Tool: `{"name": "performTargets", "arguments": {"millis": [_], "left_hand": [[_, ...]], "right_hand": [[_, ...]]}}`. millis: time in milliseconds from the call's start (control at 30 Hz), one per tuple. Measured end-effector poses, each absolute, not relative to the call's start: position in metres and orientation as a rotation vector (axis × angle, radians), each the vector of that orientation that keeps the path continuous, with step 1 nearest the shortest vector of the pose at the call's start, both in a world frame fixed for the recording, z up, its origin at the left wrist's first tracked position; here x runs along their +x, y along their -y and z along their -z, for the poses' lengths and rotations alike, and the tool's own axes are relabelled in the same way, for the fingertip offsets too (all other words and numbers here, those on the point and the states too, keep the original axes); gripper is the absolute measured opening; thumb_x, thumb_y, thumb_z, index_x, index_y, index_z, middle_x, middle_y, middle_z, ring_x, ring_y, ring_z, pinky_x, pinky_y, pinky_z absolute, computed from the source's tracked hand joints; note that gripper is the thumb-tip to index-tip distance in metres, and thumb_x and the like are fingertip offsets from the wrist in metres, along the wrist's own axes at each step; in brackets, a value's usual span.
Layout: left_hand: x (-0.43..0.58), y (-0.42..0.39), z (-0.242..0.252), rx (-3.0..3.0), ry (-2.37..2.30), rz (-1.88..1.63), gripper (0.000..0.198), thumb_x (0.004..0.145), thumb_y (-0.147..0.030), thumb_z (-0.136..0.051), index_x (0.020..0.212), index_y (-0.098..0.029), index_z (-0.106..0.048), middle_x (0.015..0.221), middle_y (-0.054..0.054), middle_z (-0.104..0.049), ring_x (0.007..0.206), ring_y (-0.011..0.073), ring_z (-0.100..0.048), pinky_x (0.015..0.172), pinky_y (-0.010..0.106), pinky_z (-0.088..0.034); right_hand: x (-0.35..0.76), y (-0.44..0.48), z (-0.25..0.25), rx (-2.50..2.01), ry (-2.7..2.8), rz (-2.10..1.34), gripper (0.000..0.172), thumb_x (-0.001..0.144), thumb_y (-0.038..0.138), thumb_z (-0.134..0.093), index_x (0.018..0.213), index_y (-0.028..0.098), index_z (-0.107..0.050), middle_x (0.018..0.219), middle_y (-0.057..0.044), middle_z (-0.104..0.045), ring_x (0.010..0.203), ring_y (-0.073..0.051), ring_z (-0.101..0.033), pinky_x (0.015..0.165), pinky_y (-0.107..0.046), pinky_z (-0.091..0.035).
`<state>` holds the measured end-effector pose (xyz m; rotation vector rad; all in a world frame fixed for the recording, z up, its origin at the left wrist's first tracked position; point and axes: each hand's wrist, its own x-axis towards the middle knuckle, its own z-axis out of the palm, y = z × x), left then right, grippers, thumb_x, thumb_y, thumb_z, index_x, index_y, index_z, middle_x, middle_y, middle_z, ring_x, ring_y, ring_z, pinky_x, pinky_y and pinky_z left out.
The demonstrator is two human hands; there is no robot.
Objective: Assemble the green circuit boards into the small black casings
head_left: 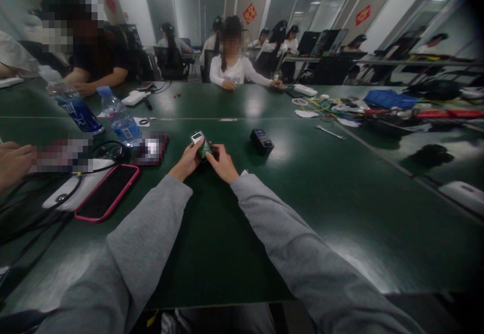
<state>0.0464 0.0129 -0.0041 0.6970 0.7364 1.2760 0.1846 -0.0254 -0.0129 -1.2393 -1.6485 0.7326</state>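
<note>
Between my hands is a small, flat device with a green circuit board and a pale panel at its upper end (196,136). My left hand (189,161) grips its left side, the thumb lying over the front. From the other side my right hand (223,162) closes on its lower right edge, fingers bent. The device is tilted, held just over the green table (212,233). A black box-shaped device with a small dark screen (261,141) rests on the table to the right of my hands, apart from them.
Leftward lie a pink-cased phone (108,192), cables, a white power bank (71,187) and two water bottles (117,117). A wrench (330,132) and a heap of wires and a blue bag (391,99) are at right. People sit across and left; one person's hand (15,165) enters at left.
</note>
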Motion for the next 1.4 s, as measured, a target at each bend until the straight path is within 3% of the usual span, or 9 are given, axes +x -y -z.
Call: {"name": "performTargets", "arguments": {"millis": [633, 1400], "left_hand": [[0.0468, -0.01, 0.0003, 0.662, -0.74, -1.268, 0.032, 0.077, -0.025, -0.075, 0.105, -0.013, -0.065, 0.091, 0.008, -0.073, 0.081, 0.0156, -0.069, 0.078, 0.028, -0.055], [0.0466, -0.0106, 0.0007, 0.673, -0.744, -1.266, 0.025, 0.078, -0.026, -0.074, 0.098, -0.013, -0.066, 0.089, 0.008, -0.073, 0.079, 0.0154, -0.069, 0.077, 0.028, -0.056]], "right_hand": [[0.1849, 0.0264, 0.0117, -1.229, 1.644, -0.745, 0.036, 0.088, 0.039, -0.059, 0.118, 0.021, -0.048, 0.104, -0.006, -0.066, 0.091, -0.019, -0.066, 0.087, -0.038, -0.05], [0.1849, 0.0237, 0.0159, -1.23, 1.652, -0.716, 0.036, 0.088, 0.041, -0.059, 0.117, 0.021, -0.048, 0.102, -0.006, -0.066, 0.088, -0.019, -0.066, 0.086, -0.038, -0.051]]}}
